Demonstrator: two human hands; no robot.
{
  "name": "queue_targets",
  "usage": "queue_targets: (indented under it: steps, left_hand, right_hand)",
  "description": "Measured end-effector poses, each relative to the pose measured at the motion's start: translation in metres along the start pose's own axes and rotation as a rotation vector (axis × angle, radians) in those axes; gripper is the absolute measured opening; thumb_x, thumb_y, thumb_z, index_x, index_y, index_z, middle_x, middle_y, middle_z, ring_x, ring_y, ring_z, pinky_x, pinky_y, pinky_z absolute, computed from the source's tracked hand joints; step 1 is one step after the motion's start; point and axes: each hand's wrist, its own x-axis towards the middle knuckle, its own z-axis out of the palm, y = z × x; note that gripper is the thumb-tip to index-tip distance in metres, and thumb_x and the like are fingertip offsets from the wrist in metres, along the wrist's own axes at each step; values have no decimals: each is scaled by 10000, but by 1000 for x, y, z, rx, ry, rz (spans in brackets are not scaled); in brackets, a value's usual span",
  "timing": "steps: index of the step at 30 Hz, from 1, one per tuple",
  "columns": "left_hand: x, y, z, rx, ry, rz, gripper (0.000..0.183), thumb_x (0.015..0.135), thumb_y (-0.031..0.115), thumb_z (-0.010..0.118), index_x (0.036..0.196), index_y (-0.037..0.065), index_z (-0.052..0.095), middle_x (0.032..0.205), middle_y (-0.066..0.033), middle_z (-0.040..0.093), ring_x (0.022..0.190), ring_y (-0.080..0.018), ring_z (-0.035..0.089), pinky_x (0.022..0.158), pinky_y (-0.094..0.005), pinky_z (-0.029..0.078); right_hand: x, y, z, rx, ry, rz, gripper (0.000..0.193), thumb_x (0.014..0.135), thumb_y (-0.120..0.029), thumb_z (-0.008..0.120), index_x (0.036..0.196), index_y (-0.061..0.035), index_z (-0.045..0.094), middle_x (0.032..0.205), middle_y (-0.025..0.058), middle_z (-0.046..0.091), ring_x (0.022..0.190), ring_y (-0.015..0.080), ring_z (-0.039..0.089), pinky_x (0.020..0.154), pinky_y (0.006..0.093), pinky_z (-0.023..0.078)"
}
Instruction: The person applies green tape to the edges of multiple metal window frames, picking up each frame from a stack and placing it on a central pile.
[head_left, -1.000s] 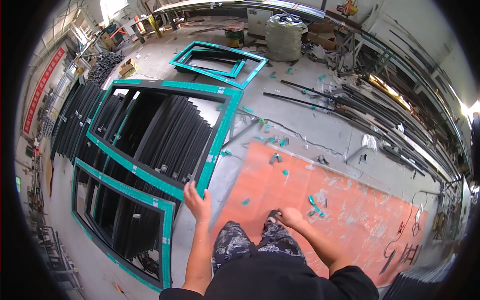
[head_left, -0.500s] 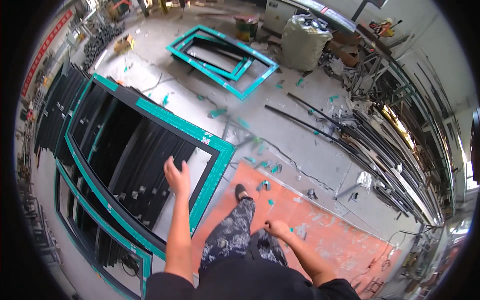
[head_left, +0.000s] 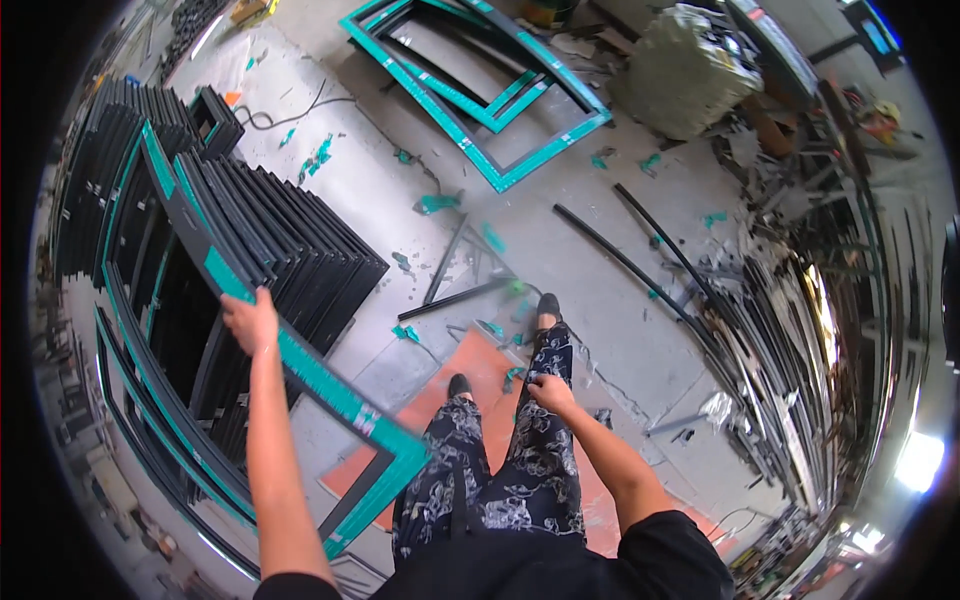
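Surface: bare grey concrete floor point(head_left: 590, 165), with a crack running across it and teal scraps point(head_left: 437, 203) scattered about. An orange sheet point(head_left: 465, 365) covers part of it around the wearer's legs; one dark shoe point(head_left: 459, 386) is on the sheet, the other forward on the concrete. Loose dark offcuts point(head_left: 455, 297) lie ahead of the feet.

Left side: teal-taped frame point(head_left: 325, 378), tilted, nearest corner beside the wearer's trousers. Left hand point(head_left: 252, 322) grips its upper rail, thumb on one side, fingers on the other. A deep stack of dark frames point(head_left: 320, 250) stands just beyond that rail, and a dark hose point(head_left: 265, 124) curls on the floor behind it.

Right hand point(head_left: 550, 392): in front of the thigh, fingers curled in; cannot tell whether anything is inside.

Room, far side: two overlapping taped frames lie on the floor, the larger outer frame point(head_left: 505, 180) around part of the other; near them, a bulky pale sack point(head_left: 680, 75). Right: two long black bars point(head_left: 640, 275) on the concrete, then a dense heap of long profiles point(head_left: 780, 385) along the room's edge; bright glare at lower right
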Motion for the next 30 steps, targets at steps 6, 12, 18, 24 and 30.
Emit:
queue_targets:
  steps: [6,12,18,24,30]
  left_hand:
    - [16,-28,18,-187,-49,67,629,873,265,582,1362,-38,326,1318,-257,426,1211,-360,420,1038,-394,296]
    - [18,-47,6,-136,-103,46,567,916,262,498,1387,-5,327,1373,-159,387,1255,-233,368,1069,-313,234]
    - [22,-55,-20,216,-32,-35,565,916,256,482,1392,-7,328,1407,-159,355,1272,-223,356,1078,-328,245]
    - [20,-93,-72,289,-195,2,465,943,218,346,1357,13,401,1412,-151,358,1287,-264,354,1107,-396,233]
    - [17,-92,-75,426,-227,114,511,948,300,372,1374,18,377,1367,-140,402,1242,-239,400,1077,-367,276]
  right_hand:
    - [198,20,-30,-378,-109,73,291,793,-283,528,919,-71,682,930,190,657,888,362,626,807,444,498]
    - [369,54,-21,-518,-240,141,264,809,-190,498,942,-81,697,1070,154,646,999,323,619,853,416,497]
    - [482,84,8,-610,-268,126,380,789,-327,606,1157,-234,614,1203,181,523,1112,372,523,897,424,462]
    - [560,111,57,-562,-271,187,607,698,-442,685,1233,-185,556,1184,229,550,1133,382,508,936,409,436]
    - [548,133,69,-331,-103,264,390,764,-294,660,1134,-183,609,1031,132,658,984,282,621,852,393,487]
